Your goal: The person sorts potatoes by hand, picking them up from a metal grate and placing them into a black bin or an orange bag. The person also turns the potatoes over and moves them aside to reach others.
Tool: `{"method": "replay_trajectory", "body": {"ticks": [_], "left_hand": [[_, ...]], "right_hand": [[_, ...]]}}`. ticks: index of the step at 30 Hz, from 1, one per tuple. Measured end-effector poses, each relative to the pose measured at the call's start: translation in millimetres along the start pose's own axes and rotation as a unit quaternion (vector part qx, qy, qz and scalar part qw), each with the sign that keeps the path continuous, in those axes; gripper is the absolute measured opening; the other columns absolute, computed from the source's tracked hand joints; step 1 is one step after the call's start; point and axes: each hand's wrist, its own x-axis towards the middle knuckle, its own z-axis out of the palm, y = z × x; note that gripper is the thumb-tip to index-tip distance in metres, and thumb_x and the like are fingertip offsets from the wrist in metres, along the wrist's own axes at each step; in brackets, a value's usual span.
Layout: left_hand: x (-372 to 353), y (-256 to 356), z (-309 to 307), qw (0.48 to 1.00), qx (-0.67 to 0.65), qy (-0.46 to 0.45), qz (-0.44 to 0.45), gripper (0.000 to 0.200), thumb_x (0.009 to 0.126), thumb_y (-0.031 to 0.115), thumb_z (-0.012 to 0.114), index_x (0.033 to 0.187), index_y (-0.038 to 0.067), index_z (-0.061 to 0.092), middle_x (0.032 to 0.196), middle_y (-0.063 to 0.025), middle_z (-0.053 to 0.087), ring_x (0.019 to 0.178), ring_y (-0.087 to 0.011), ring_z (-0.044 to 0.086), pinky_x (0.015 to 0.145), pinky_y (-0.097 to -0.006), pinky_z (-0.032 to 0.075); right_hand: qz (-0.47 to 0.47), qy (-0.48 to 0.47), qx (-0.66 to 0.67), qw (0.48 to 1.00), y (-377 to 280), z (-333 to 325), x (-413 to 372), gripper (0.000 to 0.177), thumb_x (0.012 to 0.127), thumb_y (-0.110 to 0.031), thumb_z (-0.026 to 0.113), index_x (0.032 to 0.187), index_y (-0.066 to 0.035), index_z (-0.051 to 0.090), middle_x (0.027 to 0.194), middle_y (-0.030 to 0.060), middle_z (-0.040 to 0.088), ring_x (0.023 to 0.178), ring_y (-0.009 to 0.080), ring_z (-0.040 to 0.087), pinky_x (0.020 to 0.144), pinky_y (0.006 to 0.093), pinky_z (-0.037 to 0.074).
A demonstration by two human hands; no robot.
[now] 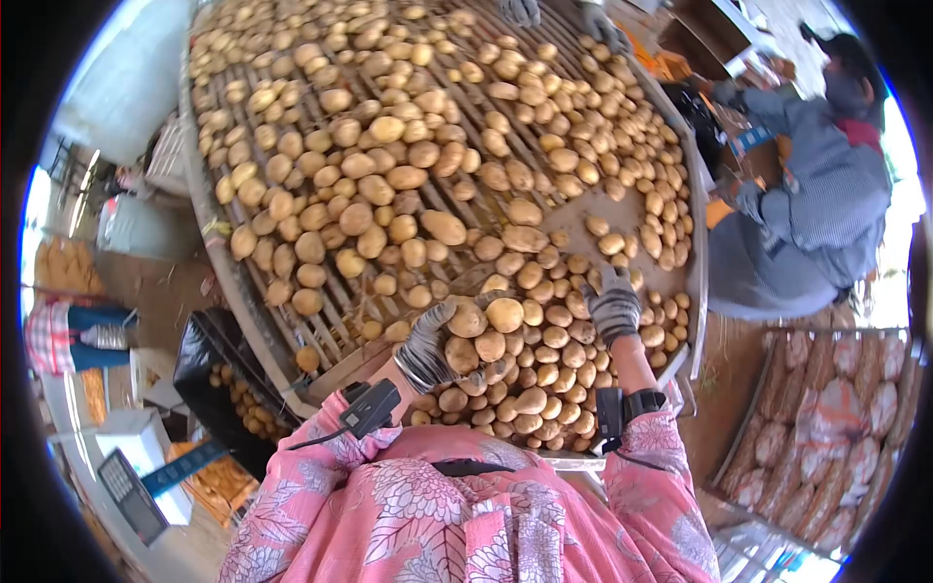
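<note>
On the left, near the floor, a black box [199, 369] is sitting with some potatoes inside it. Next to it, the big table [209, 233] is holding lots and lots of potatoes [389, 175], from the far end down to the near end. The person in the pink flower shirt is wearing grey gloves. The left hand [428, 352] is curling round one potato [460, 356] at the near end of the table, gripping it with thumb and fingers. Just to the right, the right hand [612, 309] is lying flat on the pile, fingers spread out, gripping nothing. Farther right, another person [816, 194] is bending by the table's edge. Near right, bags [826, 428] full of potatoes are lying stacked together.
</note>
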Motion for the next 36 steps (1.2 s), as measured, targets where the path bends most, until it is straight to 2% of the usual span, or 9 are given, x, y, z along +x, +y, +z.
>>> {"method": "replay_trajectory", "body": {"ticks": [4,6,8,9,15,18,20,26,36], "left_hand": [[-40,15,4,0.997,-0.017,0.04,0.065,0.075,0.075,0.056,0.063,0.127,0.006,0.041,0.108,-0.012,0.055,0.09,-0.0293,0.059,0.071,-0.0428,0.053],[-70,27,-6,0.996,0.0,-0.022,0.087,0.076,0.074,0.058,0.063,0.126,0.006,0.044,0.103,-0.0124,0.057,0.083,-0.0333,0.061,0.046,-0.0349,0.051],[-110,36,-15,0.991,0.003,-0.041,0.126,0.075,0.074,0.057,0.063,0.125,0.006,0.044,0.104,-0.0144,0.057,0.083,-0.0331,0.061,0.049,-0.0359,0.052],[-130,37,9,0.975,0.035,0.076,0.204,0.071,0.074,0.057,0.063,0.122,0.006,0.047,0.102,-0.016,0.058,0.081,-0.0326,0.061,0.055,-0.0388,0.053],[-264,28,-12,0.849,-0.03,0.296,0.438,0.074,0.079,0.063,0.052,0.117,-0.001,0.047,0.105,-0.0185,0.058,0.086,-0.0294,0.061,0.07,-0.0412,0.055],[-337,41,-32,0.877,0.024,0.216,0.429,0.077,0.078,0.069,0.047,0.117,0.002,0.047,0.101,-0.0177,0.06,0.084,-0.0298,0.062,0.064,-0.04,0.056],[-364,55,-42,0.724,-0.004,0.475,0.5,0.074,0.076,0.074,0.045,0.114,0.01,0.053,0.092,-0.0113,0.062,0.07,-0.0274,0.062,0.049,-0.034,0.051],[-464,100,-115,0.637,-0.072,0.545,0.54,0.023,0.082,0.023,0.063,0.1,0.013,0.053,0.091,-0.0088,0.06,0.072,-0.0278,0.061,0.055,-0.0341,0.054],[-483,100,-97,0.589,-0.035,0.53,0.608,0.021,0.083,0.025,0.064,0.096,0.01,0.057,0.085,-0.0085,0.062,0.072,-0.0225,0.06,0.058,-0.0338,0.053]], "right_hand": [[-0.003,0.024,-0.005,1.0,17,23,12,0.048,0.078,-0.034,0.063,0.12,-0.013,0.051,0.118,0.0209,0.054,0.103,0.0387,0.055,0.087,0.0455,0.045],[-0.052,0.042,0.07,0.995,37,38,22,0.044,0.079,-0.032,0.061,0.117,-0.01,0.055,0.109,0.0205,0.06,0.101,0.0362,0.056,0.088,0.043,0.045],[-0.025,0.004,0.114,0.993,38,37,25,0.044,0.081,-0.031,0.061,0.117,-0.007,0.055,0.109,0.0213,0.06,0.1,0.0356,0.058,0.087,0.0409,0.045],[-0.017,0.026,0.083,0.996,43,44,28,0.044,0.082,-0.03,0.061,0.118,-0.006,0.054,0.11,0.0235,0.059,0.101,0.0369,0.057,0.088,0.0405,0.044],[-0.014,0.036,0.046,0.998,46,49,25,0.046,0.086,-0.028,0.059,0.123,-0.002,0.05,0.113,0.0233,0.058,0.106,0.0379,0.055,0.091,0.0398,0.043],[0.008,0.024,0.046,0.999,35,41,19,0.045,0.088,-0.03,0.055,0.124,-0.003,0.049,0.116,0.0212,0.057,0.109,0.0362,0.053,0.092,0.0385,0.041],[0.013,0.015,0.042,0.999,38,43,21,0.048,0.089,-0.031,0.054,0.127,-0.003,0.046,0.122,0.0206,0.054,0.113,0.0355,0.051,0.096,0.0374,0.039],[0.016,-0.005,0.02,1.0,37,40,20,0.052,0.088,-0.033,0.055,0.129,-0.003,0.045,0.123,0.0221,0.053,0.114,0.037,0.05,0.095,0.0387,0.039],[0.038,0.003,-0.04,0.998,37,43,20,0.054,0.086,-0.036,0.056,0.131,-0.009,0.044,0.118,0.0231,0.055,0.108,0.0388,0.053,0.092,0.0415,0.042]]}}
